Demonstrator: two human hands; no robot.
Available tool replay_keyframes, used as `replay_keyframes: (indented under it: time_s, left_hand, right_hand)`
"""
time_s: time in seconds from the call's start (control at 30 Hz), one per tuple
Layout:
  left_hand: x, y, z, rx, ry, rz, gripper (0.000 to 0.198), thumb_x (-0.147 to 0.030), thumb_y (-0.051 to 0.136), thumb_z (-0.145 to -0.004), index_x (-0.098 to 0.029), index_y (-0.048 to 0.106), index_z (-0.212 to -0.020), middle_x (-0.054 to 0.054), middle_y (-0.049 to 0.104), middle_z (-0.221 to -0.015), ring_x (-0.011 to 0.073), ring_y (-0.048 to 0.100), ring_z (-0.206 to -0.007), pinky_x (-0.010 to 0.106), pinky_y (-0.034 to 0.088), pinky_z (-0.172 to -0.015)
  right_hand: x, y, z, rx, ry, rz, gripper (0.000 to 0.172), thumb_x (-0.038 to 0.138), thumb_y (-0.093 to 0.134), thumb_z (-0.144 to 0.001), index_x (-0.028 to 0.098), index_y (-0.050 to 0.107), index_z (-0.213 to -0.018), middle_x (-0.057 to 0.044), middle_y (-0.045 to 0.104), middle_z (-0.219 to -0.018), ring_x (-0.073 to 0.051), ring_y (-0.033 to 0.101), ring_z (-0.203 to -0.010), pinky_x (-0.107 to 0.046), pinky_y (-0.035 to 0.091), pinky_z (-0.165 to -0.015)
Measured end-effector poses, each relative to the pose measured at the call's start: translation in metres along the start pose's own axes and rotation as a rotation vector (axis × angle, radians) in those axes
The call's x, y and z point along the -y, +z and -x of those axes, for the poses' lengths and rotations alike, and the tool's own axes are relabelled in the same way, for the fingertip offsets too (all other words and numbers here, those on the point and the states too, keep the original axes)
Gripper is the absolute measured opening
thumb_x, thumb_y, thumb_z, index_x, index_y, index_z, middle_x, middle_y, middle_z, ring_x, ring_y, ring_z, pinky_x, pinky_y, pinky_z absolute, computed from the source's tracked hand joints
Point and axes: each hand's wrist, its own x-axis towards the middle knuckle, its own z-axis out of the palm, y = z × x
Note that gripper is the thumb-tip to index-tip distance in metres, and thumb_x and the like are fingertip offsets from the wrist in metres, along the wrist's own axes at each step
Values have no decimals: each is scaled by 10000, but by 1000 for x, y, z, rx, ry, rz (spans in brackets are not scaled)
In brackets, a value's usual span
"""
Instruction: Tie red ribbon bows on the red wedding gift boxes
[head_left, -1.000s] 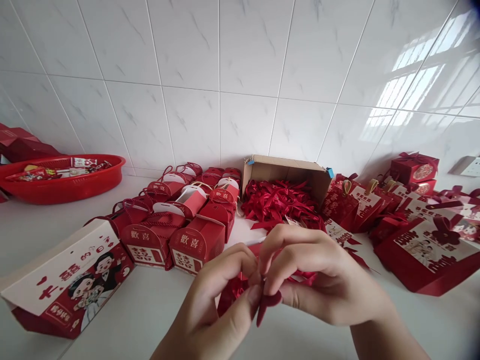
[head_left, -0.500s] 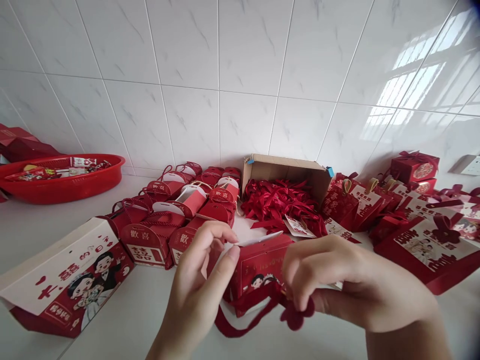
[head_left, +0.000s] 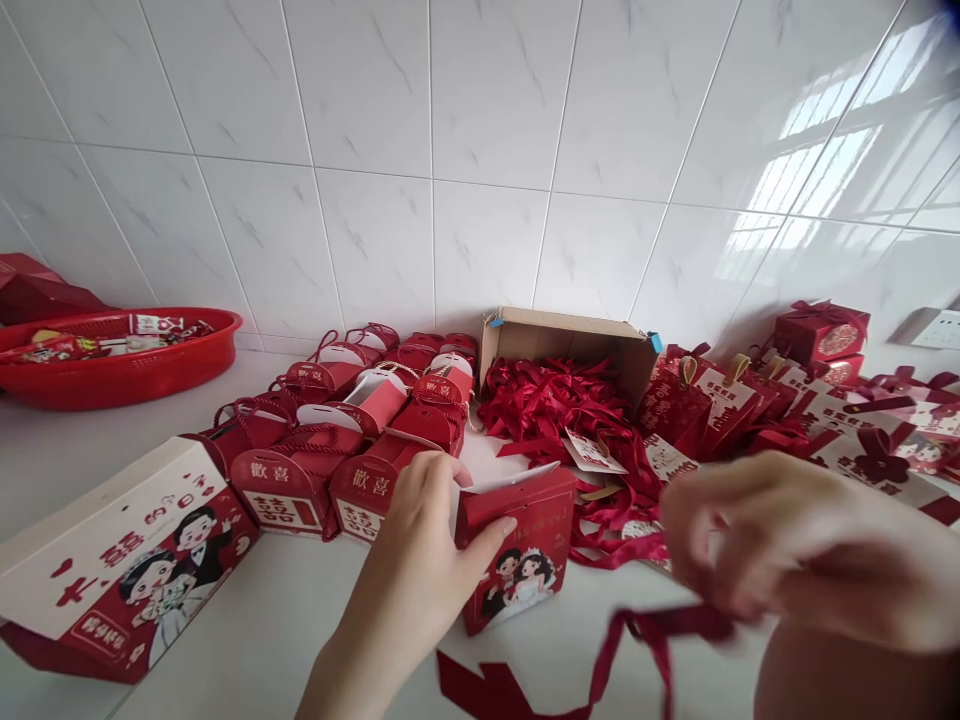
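My left hand (head_left: 427,540) holds a small red gift box (head_left: 525,550), its thumb across the front and its fingers at the left side and back. A cartoon bride and groom are printed on that box, and its white-lined top flap stands up. At the right, my right hand (head_left: 787,560) is smeared by motion, closed on a dark red ribbon (head_left: 600,660). The ribbon trails from it down and left over the table. A larger white and red box (head_left: 142,570) with the same kind of couple lies to the left of my left hand.
Behind are rows of red boxes with cord handles (head_left: 281,480). A cardboard carton (head_left: 570,330) spills red ribbons (head_left: 562,410). Several red gift bags (head_left: 735,400) crowd the right. A red plastic basket (head_left: 150,365) of sweets stands at the left, before the tiled wall (head_left: 487,110).
My right hand has moved right, drawing the ribbon away from the front of the box. My left hand has come onto the box and gripped it.
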Motion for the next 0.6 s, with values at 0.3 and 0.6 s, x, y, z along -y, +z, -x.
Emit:
replay_keyframes:
  time_s: [0.3,0.6]
  left_hand:
    - [4,4,-4,21,-67,106,232,-382,611,-786,-243,454,-886,-3,577,-930,180,571,-865,297,465,-747]
    - [8,-1,-5,-58,-82,21,364,-461,665,-723,-220,394,-693,-20,535,-750,156,531,-672,279,434,-618]
  right_hand:
    - [-42,-7,-16,-964,573,481,49,276,622,-792,233,622,-817,-25,659,-823,-193,636,-756,-280,472,-613]
    - [-27,-9,-11,-733,407,-57,180,348,674,-775,209,589,-849,-20,613,-799,-127,590,-636,-220,468,-516]
